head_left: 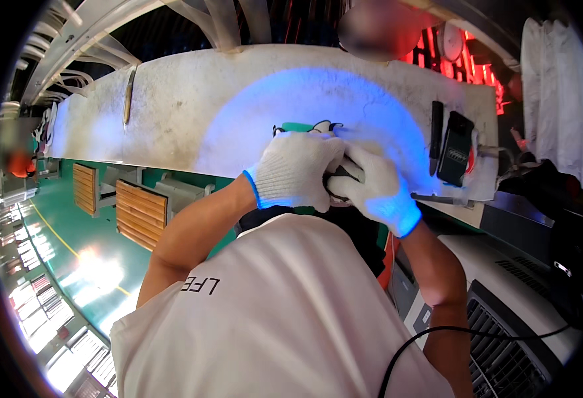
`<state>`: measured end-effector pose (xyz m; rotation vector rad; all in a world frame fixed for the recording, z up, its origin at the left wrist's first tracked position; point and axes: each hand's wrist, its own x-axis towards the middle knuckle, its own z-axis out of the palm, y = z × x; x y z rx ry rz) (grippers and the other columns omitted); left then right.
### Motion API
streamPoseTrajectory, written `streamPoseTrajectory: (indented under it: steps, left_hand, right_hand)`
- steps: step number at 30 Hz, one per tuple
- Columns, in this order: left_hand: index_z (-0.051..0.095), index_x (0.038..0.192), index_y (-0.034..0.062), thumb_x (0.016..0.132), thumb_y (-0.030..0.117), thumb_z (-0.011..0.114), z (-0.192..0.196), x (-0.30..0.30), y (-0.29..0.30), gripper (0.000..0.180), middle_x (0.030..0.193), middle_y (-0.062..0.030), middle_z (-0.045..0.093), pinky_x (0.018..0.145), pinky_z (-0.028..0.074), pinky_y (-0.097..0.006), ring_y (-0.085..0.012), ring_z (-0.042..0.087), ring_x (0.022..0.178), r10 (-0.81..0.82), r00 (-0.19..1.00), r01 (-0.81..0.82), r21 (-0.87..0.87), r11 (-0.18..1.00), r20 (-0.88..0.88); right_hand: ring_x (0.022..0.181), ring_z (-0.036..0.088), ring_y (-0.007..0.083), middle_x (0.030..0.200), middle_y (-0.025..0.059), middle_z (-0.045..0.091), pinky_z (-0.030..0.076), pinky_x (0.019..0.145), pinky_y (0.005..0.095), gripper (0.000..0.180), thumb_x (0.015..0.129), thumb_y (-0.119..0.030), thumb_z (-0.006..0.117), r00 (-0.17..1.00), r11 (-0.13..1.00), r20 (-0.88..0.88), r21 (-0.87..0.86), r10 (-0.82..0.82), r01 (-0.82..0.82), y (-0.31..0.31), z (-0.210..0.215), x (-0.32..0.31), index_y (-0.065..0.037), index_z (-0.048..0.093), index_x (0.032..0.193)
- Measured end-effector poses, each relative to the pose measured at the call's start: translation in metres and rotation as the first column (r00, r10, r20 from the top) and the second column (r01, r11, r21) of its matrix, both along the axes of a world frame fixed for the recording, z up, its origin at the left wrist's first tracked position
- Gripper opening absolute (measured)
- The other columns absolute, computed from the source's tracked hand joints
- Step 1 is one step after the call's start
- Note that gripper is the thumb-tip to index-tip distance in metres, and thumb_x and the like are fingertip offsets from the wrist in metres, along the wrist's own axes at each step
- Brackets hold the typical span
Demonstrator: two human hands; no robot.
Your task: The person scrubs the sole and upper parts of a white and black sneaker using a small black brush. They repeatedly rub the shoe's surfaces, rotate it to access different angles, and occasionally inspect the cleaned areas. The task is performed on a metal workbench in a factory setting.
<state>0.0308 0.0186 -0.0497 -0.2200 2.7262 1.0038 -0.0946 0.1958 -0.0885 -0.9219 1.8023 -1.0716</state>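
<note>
While both gloved hands crowd together over the near edge of the bench [172, 113], most of what they work on is hidden. The left hand [294, 171] lies curled over the top, and the right hand [371, 186] presses in beside it, touching it; between them only a dark, rounded object [340, 174] shows. Both appear clamped on it, though the gloves cover the fingers' exact hold. Just beyond the knuckles a green piece with dark loops [308, 125] peeks out.

One risk, as I judge it, is a slip: the object sits right at the bench edge, so a loosened grip could send it off the bench. Blue light washes the gloves and surface, flattening contrast, which could hide fine detail. To the right, a black handheld device [455, 147] and a slim dark tool [436, 136] lie near the right wrist, and a thin metal rod [437, 198] lies just beside it; a sweep of the forearm could knock them. A black cable [437, 331] trails near the right elbow and might snag.
</note>
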Motion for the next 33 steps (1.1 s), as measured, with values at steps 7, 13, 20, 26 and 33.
streamPoseTrajectory:
  steps: [7,13,20,26,33]
  left_hand:
    - [0.067,0.14,0.0016,0.097,-0.003,0.077,-0.055,0.032,-0.064,0.045,0.129,-0.0132,0.075,0.098,0.063,-0.037,-0.0207,0.076,0.114,0.566,0.822,-0.323,0.866,0.381,0.058]
    - [0.065,0.154,0.0048,0.088,0.002,0.078,-0.069,0.128,-0.068,0.068,0.155,-0.0229,0.066,0.122,0.052,-0.048,-0.0418,0.065,0.143,0.225,0.859,-0.245,0.016,0.969,-0.46]
    - [0.069,0.151,0.0097,0.081,0.027,0.093,-0.004,0.063,-0.084,0.076,0.148,-0.021,0.072,0.115,0.058,-0.048,-0.0406,0.071,0.134,-0.053,0.905,0.0,-0.124,0.992,-0.421]
    - [0.078,0.135,0.0096,0.071,0.049,0.096,0.087,0.038,-0.021,0.078,0.118,-0.02,0.082,0.095,0.062,-0.05,-0.0429,0.078,0.106,-0.127,0.956,0.058,-0.255,0.965,-0.264]
    - [0.078,0.132,0.0062,0.07,0.047,0.094,0.124,0.016,0.019,0.076,0.11,-0.0196,0.083,0.094,0.062,-0.049,-0.0424,0.079,0.102,-0.06,0.968,0.006,-0.217,0.976,-0.242]
  right_hand:
    - [0.114,0.081,0.0351,0.124,0.0233,0.082,0.062,0.097,0.0451,0.05,0.104,-0.032,0.081,0.892,0.929,-0.272,-0.181,-0.361,0.321,0.008,-0.015,0.026,0.0,0.073,0.141]
    - [0.106,0.081,0.0299,0.112,0.0208,0.083,0.062,0.093,0.0435,0.039,0.101,-0.029,0.084,0.656,0.841,-0.537,-0.434,-0.53,0.324,0.024,-0.047,0.043,0.001,0.081,0.125]
    - [0.099,0.074,0.0224,0.102,0.0095,0.082,0.057,0.095,0.0383,0.053,0.115,-0.046,0.063,0.904,0.859,0.073,-0.29,-0.42,0.423,-0.029,-0.056,-0.02,0.002,0.084,0.114]
    - [0.124,0.068,0.0243,0.13,0.011,0.075,0.053,0.109,0.0413,0.063,0.117,-0.056,0.058,0.497,0.652,0.739,-0.104,-0.455,0.751,-0.029,-0.078,0.003,0.0,0.073,0.141]
    - [0.137,0.063,0.025,0.15,0.0127,0.066,0.048,0.119,0.0398,0.075,0.108,-0.059,0.07,0.921,0.636,0.278,-0.667,-0.272,0.389,0.015,0.033,0.002,0.0,0.063,0.154]
